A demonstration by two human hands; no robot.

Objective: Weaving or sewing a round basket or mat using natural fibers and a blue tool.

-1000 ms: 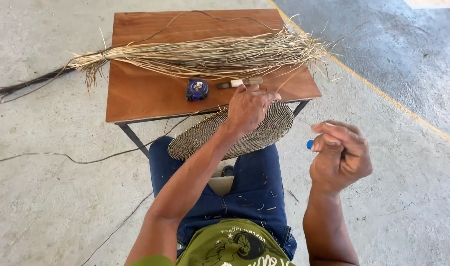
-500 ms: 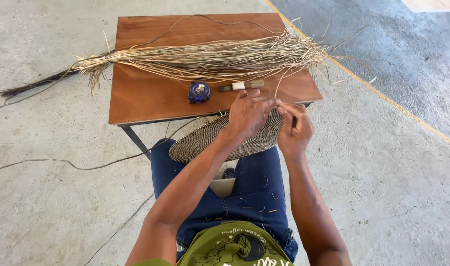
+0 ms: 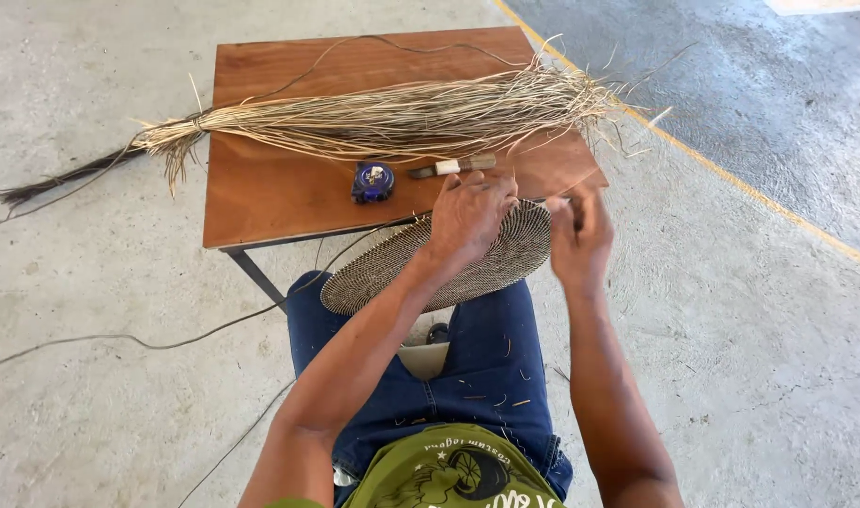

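1. The left hand (image 3: 469, 214) lies palm down on the far edge of the mat (image 3: 439, 261), a flat woven disc resting across the lap; its fingers curl over the rim and pinch it, so it is closed on the mat
2. The right hand (image 3: 578, 235) sits just beside the mat's right edge, fingers drawn narrow together as if nipping something thin; whether a strand or a needle is between them I cannot tell, since the fingertips are blurred
3. Risk, as I judge it: the mat is held only by the left-hand pinch and the thighs, with much of it hanging past the knees; a firm tug from the right hand could tilt or spin it and loosen the outer coil
4. A thin fibre pulled hard at a sharp angle over the rim could snap or fray
5. Just beyond the left hand, on the tabletop (image 3: 279, 188), lie a small knife (image 3: 453, 167) with a pale-banded handle and a blue tape measure (image 3: 372, 181), near each other and close to the near edge; a knuckle or a lifting mat edge could nudge either off
6. Farther out a long bundle of straw (image 3: 392, 118) lies across the tabletop, tied at its left end, its loose right ends spilling past the corner near the right hand; stray ends could snag the working strand
7. Thin cords (image 3: 148, 341) trail over the concrete floor (image 3: 101, 404) to the left of the legs
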